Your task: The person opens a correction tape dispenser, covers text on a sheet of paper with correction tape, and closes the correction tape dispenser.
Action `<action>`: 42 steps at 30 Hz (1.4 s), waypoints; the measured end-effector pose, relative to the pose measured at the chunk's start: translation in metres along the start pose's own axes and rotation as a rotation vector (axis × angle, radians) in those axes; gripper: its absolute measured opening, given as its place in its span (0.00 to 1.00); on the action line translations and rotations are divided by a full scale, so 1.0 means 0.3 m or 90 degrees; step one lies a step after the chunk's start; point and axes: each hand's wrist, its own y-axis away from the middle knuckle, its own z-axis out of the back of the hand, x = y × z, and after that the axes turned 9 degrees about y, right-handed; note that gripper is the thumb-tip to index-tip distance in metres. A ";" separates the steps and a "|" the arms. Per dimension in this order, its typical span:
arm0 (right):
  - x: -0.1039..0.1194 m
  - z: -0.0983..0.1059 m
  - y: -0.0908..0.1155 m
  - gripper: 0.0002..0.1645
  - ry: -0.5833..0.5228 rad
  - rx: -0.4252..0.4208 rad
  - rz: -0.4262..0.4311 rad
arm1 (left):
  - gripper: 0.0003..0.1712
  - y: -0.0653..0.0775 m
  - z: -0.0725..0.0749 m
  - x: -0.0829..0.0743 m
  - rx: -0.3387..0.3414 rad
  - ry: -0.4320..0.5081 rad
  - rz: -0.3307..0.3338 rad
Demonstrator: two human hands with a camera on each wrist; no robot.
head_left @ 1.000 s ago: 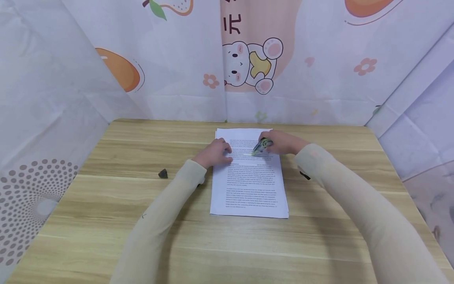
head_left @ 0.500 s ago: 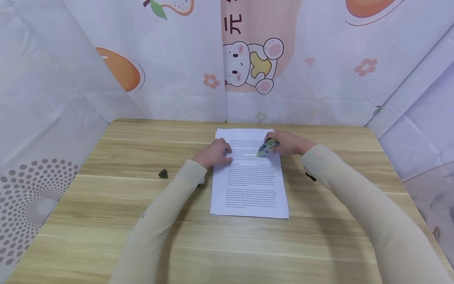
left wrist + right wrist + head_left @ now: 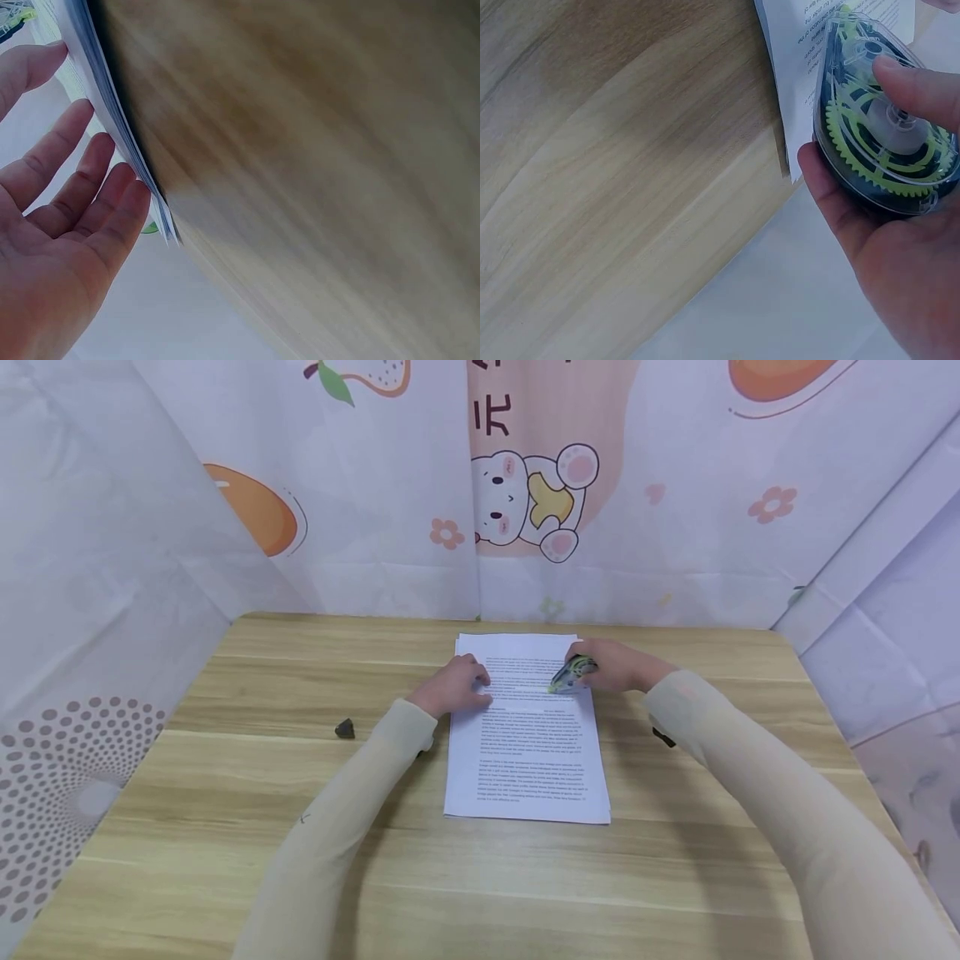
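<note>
A stack of printed paper lies upright to me in the middle of the table. My right hand grips a correction tape dispenser with a clear case and yellow-green gears; its tip is right at the text in the upper part of the top sheet. The thumb lies on the case in the right wrist view. My left hand rests at the left edge of the stack, fingers spread and lightly bent. In the left wrist view its fingertips are along the layered paper edge.
A small dark piece lies on the wooden table left of the left forearm. A black object shows partly beside the right sleeve. A printed curtain hangs behind the table's far edge.
My right hand has slid to the right across the top sheet with the correction tape dispenser. The left hand and the paper stack have stayed in place.
</note>
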 end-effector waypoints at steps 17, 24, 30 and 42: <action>0.025 -0.013 0.013 0.19 0.026 -0.017 0.027 | 0.20 0.015 -0.003 0.000 0.003 0.006 0.010; 0.021 -0.012 0.016 0.18 0.037 -0.026 0.039 | 0.20 0.010 0.001 -0.003 -0.001 0.006 0.000; 0.013 -0.014 0.017 0.18 0.051 -0.031 0.038 | 0.20 0.003 0.003 -0.001 -0.004 0.006 -0.002; -0.003 -0.027 0.034 0.19 0.004 -0.043 0.012 | 0.19 0.001 0.006 -0.009 -0.003 0.008 0.001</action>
